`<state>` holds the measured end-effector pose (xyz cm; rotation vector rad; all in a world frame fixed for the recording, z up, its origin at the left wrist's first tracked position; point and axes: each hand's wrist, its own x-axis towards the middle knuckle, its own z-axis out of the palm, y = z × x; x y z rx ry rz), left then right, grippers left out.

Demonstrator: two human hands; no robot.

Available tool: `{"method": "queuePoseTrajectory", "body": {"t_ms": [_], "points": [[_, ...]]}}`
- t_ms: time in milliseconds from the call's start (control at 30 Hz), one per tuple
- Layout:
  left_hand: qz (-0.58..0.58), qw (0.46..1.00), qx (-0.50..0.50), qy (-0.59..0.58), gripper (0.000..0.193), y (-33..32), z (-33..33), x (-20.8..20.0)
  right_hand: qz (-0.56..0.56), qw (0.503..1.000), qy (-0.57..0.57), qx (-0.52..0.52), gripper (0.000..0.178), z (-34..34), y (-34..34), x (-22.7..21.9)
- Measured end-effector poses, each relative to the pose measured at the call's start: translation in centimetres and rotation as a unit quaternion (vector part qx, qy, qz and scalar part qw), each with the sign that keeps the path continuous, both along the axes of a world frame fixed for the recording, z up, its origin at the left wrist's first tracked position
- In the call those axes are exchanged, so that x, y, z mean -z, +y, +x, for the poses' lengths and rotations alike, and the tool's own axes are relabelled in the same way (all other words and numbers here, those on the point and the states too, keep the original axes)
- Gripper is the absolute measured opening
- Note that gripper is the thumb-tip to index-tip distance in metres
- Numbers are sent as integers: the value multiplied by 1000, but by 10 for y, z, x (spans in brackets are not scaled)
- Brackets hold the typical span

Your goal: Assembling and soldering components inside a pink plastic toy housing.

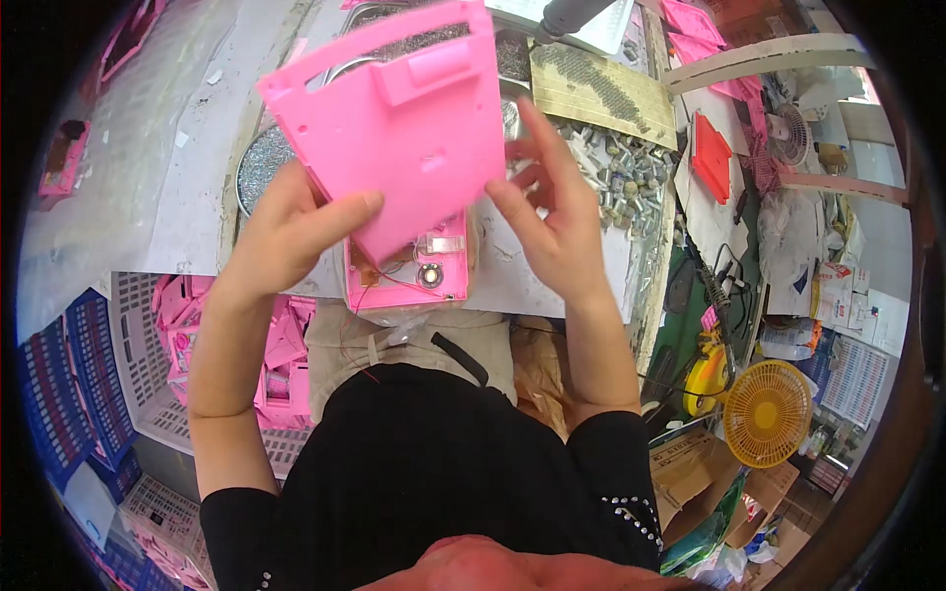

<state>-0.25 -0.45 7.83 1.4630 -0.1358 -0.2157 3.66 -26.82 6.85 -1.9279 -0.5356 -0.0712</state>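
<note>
My left hand [289,225] grips a flat pink plastic cover [394,133] by its lower left edge, thumb on its face. The cover is raised and tilted above the bench. At its lower right corner, my right hand [554,202] has its fingers spread; thumb and cover look very close, and I cannot tell whether they touch. Below the cover lies a pink plastic housing [406,293] holding a small round metal part [430,275] and thin red wires. The cover hides the far part of the housing.
Left of the cover stands a round tray [258,169] of small metal pieces. Small metal cylinders [631,177] lie on the right, by a yellowish sheet [601,91] with dark bits. A white crate [148,369] of pink parts stands lower left; a yellow fan [768,414] is lower right.
</note>
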Motion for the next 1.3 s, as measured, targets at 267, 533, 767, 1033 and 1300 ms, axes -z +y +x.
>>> {"method": "queuePoseTrajectory", "body": {"t_ms": [267, 533, 767, 1033, 1300], "points": [[64, 984, 141, -83, 48, -23, -5, 45, 283, 921, 268, 7, 71, -61, -69, 36], [532, 770, 66, -347, 73, -43, -23, 80, 328, 904, 245, 121, 73, -90, -118, 37], [575, 756, 73, -304, 76, -60, -27, 73, 356, 890, 267, 95, 74, -84, -115, 48], [584, 742, 63, -323, 73, -60, -37, 63, 364, 888, 264, 91, 72, -79, -108, 55], [67, 998, 11, 6, 71, -26, -29, 51, 363, 872, 314, 98, 69, -69, -50, 60]]}}
